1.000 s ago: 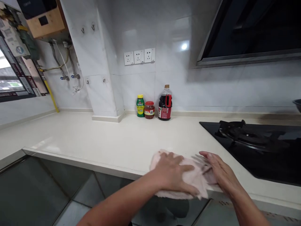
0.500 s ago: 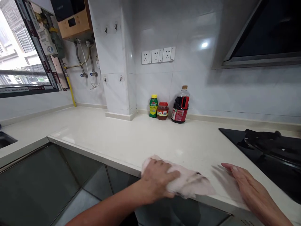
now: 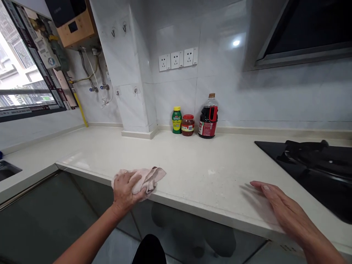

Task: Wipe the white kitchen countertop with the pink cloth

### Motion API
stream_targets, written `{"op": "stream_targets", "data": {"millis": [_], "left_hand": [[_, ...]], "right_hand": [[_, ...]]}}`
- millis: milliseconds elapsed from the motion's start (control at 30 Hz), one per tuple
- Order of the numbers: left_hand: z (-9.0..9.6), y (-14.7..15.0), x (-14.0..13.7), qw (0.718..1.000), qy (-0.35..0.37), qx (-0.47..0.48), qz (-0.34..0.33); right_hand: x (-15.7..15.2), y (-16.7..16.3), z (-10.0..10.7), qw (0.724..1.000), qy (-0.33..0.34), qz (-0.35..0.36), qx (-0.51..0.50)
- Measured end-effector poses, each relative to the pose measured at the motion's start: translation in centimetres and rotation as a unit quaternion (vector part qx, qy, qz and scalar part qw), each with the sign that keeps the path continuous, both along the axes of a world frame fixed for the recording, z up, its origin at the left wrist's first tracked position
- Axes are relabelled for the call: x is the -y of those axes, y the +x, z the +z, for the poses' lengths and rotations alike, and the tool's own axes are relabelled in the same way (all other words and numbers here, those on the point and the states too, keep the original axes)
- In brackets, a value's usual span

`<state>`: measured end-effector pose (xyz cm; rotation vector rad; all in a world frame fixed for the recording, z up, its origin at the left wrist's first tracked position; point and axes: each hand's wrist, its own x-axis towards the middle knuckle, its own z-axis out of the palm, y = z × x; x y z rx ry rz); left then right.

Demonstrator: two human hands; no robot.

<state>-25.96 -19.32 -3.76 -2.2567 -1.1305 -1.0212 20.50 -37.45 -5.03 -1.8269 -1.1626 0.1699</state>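
Observation:
My left hand point(image 3: 125, 190) is closed over a crumpled pale pink cloth point(image 3: 150, 179), pressing it on the front edge of the white countertop point(image 3: 192, 165). One corner of the cloth sticks out to the right of my fingers. My right hand point(image 3: 283, 205) hovers low over the counter near the stove, holding nothing, with its fingers stretched out and a shadow beneath. Small droplets or crumbs speckle the surface between my two hands.
Against the back wall stand a green bottle with a yellow cap point(image 3: 177, 120), a red-lidded jar point(image 3: 188, 125) and a large dark sauce bottle point(image 3: 208, 119). A black gas stove point(image 3: 310, 165) is at right. A sink point(image 3: 8, 170) shows at far left.
My left hand has slid the cloth left along the counter's front edge. My right hand stays in nearly the same place, and the view has shifted slightly.

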Motion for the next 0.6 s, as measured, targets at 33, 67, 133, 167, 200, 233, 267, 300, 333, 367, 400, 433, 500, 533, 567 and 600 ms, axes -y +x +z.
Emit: {"op": "stream_targets", "data": {"millis": [33, 67, 133, 167, 200, 233, 267, 300, 333, 367, 400, 433, 500, 533, 567, 600], "left_hand": [[-0.4, 1.1, 0.9, 1.000, -0.002, 0.001, -0.013], [-0.9, 2.4, 1.8, 0.999, -0.006, 0.000, -0.033], [-1.7, 5.2, 3.7, 0.996, -0.014, 0.001, -0.085], [-2.1, 6.7, 4.6, 0.993, -0.022, 0.002, -0.113], [-2.5, 8.3, 5.5, 0.990, -0.031, 0.004, -0.140], [-2.7, 10.0, 6.4, 0.985, -0.047, 0.003, -0.163], [-2.9, 11.8, 7.4, 0.981, -0.063, 0.002, -0.184], [-3.0, 13.6, 8.3, 0.977, -0.077, -0.002, -0.201], [-3.1, 15.4, 9.2, 0.972, -0.084, -0.014, -0.219], [-3.0, 17.2, 10.1, 0.967, -0.079, -0.030, -0.241], [-2.9, 18.9, 11.0, 0.961, -0.064, -0.051, -0.263], [-2.7, 20.4, 11.7, 0.955, -0.044, -0.077, -0.283], [-2.4, 22.9, 12.8, 0.946, -0.006, -0.114, -0.303], [-2.3, 23.8, 13.1, 0.944, 0.007, -0.125, -0.306], [-2.2, 24.5, 13.2, 0.943, 0.015, -0.131, -0.305], [-2.2, 24.9, 13.3, 0.943, 0.017, -0.135, -0.302]], "right_hand": [[0.0, 0.1, -0.1, 1.000, -0.005, 0.004, -0.022], [-0.1, 0.1, -0.1, 0.999, -0.009, 0.008, -0.050], [-0.1, 0.1, -0.1, 0.997, -0.009, 0.012, -0.081], [0.0, 0.1, -0.1, 0.997, -0.009, 0.013, -0.082], [0.0, 0.0, 0.0, 0.996, -0.011, 0.012, -0.082], [0.0, 0.0, 0.0, 0.996, -0.016, 0.012, -0.083], [0.0, 0.0, 0.0, 0.996, -0.023, 0.010, -0.084], [0.0, 0.0, 0.0, 0.996, -0.030, 0.006, -0.085], [-0.1, 0.0, 0.0, 0.996, -0.033, 0.004, -0.089], [-0.1, 0.1, -0.1, 0.995, -0.032, 0.002, -0.093], [-0.2, 0.2, -0.1, 0.995, -0.028, -0.002, -0.098], [-0.2, 0.3, -0.2, 0.995, -0.025, -0.006, -0.101], [-0.2, 0.5, -0.3, 0.994, -0.024, -0.011, -0.106], [-0.2, 0.5, -0.3, 0.994, -0.026, -0.014, -0.107], [-0.1, 0.5, -0.2, 0.994, -0.026, -0.020, -0.108], [-0.1, 0.4, -0.1, 0.993, -0.027, -0.026, -0.113]]}}
